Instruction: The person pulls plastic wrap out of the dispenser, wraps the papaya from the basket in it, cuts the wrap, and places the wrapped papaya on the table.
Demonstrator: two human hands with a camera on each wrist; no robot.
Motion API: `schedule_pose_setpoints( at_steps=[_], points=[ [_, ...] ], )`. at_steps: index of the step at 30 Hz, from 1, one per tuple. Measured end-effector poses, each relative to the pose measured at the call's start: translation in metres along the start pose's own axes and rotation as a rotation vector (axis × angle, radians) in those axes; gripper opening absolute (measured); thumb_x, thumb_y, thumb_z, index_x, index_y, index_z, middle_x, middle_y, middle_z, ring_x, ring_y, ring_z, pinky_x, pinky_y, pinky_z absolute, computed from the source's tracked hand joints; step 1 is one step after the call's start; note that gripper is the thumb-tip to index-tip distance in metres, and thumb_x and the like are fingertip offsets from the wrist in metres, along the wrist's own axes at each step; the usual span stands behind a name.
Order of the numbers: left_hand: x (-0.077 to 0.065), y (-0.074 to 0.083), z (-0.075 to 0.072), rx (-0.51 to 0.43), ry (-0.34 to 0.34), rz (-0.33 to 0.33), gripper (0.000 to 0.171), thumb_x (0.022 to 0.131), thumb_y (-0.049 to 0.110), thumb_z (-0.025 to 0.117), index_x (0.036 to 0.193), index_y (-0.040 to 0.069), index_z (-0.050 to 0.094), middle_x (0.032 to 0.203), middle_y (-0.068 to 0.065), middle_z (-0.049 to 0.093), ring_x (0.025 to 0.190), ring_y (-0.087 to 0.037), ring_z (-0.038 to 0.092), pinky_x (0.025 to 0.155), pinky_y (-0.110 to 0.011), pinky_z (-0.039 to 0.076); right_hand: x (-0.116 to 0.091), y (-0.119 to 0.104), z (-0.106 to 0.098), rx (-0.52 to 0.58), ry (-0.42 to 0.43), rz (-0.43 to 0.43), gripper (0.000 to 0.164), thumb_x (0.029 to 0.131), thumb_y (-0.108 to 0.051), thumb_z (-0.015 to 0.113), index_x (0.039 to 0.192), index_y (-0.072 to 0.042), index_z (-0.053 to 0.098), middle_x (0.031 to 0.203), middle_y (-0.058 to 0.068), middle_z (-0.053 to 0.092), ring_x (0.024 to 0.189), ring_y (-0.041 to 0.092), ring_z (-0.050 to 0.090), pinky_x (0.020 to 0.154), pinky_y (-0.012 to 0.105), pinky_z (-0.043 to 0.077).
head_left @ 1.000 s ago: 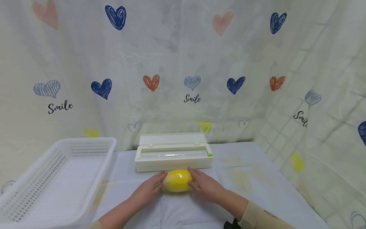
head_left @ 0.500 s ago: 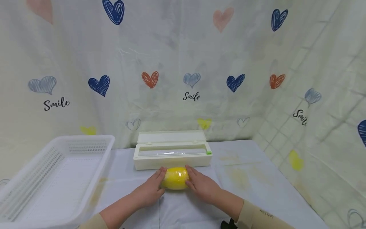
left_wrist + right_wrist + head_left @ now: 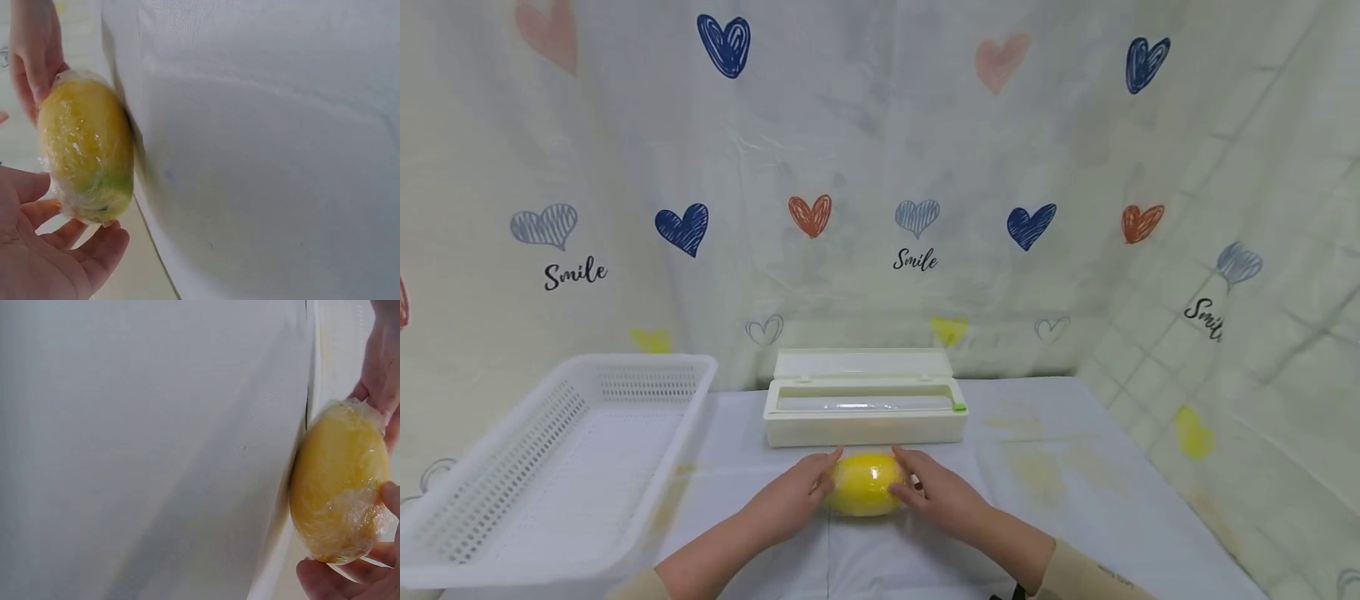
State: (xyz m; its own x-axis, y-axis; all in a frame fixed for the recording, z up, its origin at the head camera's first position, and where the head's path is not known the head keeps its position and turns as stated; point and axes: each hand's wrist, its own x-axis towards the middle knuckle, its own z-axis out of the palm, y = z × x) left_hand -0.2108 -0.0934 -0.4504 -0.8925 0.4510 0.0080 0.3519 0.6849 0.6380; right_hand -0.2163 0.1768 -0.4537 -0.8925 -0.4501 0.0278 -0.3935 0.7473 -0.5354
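Note:
A yellow melon (image 3: 865, 485) wrapped in clear cling film lies on the white-covered table in front of a cling film box. My left hand (image 3: 790, 498) is at its left end, fingers and thumb curved round it. At the right end my right hand (image 3: 946, 497) holds it the same way, thumb on the near side. In the left wrist view the melon (image 3: 87, 147) shows a greenish end beside the left fingertips. Wrinkled film covers the melon (image 3: 340, 481) in the right wrist view, next to the right thumb. The palm-side contact is partly hidden.
Behind the melon stands the white cling film box (image 3: 865, 431), lid raised, a roll inside and a green slider at its right. To the left is a white perforated plastic basket (image 3: 696, 417). A heart-printed curtain (image 3: 850, 125) hangs at the back.
The melon now sits slightly nearer to me, with a small gap showing between it and the box. Both hands stay at its ends. The head view has shifted a little.

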Motion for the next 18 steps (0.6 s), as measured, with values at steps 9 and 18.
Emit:
schedule_pose_setpoints(
  at_steps=[9,18],
  points=[
    [0.0026,-0.0068,0.0030,-0.099,-0.017,0.007,0.058,0.104,0.038,0.047,0.152,0.005,0.038,0.151,-0.021,0.037,0.140,-0.042,0.034,0.111,-0.062,0.027,0.0076,0.0080,-0.0015,0.002,-0.005,-0.002,0.072,0.095,-0.063,0.051,0.150,-0.019,0.041,0.145,-0.001,0.047,0.110,0.018,0.059,0.082,0.032,0.054],
    [0.0039,-0.0062,0.0029,-0.128,-0.013,-0.019,0.066,0.102,0.047,0.047,0.154,0.008,0.033,0.154,-0.021,0.033,0.141,-0.041,0.033,0.112,-0.062,0.026,0.0096,0.0085,-0.0037,0.010,-0.011,0.019,0.076,0.091,-0.062,0.058,0.152,-0.021,0.038,0.145,0.003,0.049,0.109,0.021,0.059,0.083,0.034,0.053]
  ],
)
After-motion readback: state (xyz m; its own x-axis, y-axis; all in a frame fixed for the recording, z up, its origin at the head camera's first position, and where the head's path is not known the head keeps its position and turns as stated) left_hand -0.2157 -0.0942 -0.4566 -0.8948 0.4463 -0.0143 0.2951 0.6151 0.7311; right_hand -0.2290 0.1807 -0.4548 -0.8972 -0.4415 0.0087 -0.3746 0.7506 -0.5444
